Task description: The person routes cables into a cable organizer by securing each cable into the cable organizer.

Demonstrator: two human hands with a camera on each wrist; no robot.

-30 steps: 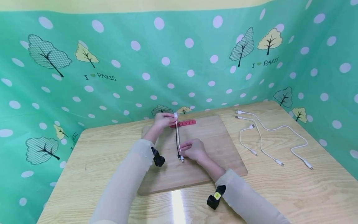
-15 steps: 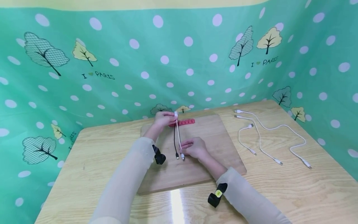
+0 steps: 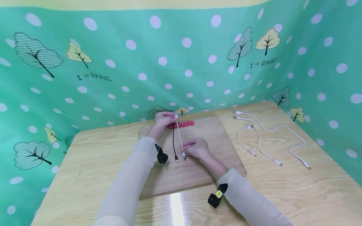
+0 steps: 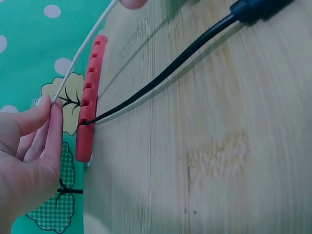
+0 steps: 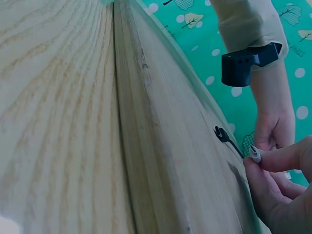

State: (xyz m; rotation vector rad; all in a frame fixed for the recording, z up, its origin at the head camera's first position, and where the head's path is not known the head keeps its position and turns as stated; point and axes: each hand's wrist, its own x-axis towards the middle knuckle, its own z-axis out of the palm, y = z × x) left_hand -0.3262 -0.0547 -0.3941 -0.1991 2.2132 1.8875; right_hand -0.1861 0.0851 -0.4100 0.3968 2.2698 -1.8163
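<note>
A short white USB cable (image 3: 179, 135) is stretched taut between my two hands above the wooden board. My left hand (image 3: 165, 119) pinches its far end, just beyond a red cable holder (image 3: 185, 124) with several slots. Close to the near plug, my right hand (image 3: 196, 147) pinches the cable between thumb and fingers; the white plug (image 5: 254, 154) pokes out of that grip. In the left wrist view, a black cable (image 4: 165, 73) sits in one slot of the red holder, and the white cable runs above the holder, apart from it.
The board (image 3: 215, 163) lies on a wood-grain table (image 3: 107, 175). To the right on the table lie three white cables, a short one (image 3: 240, 139), a middle one (image 3: 258, 138) and a long one (image 3: 282, 126). A green dotted cloth (image 3: 127, 78) hangs behind.
The white cable has shifted right relative to the black one, so their near ends now stand apart. Both hands keep their pinch on it. The head view has turned slightly.
</note>
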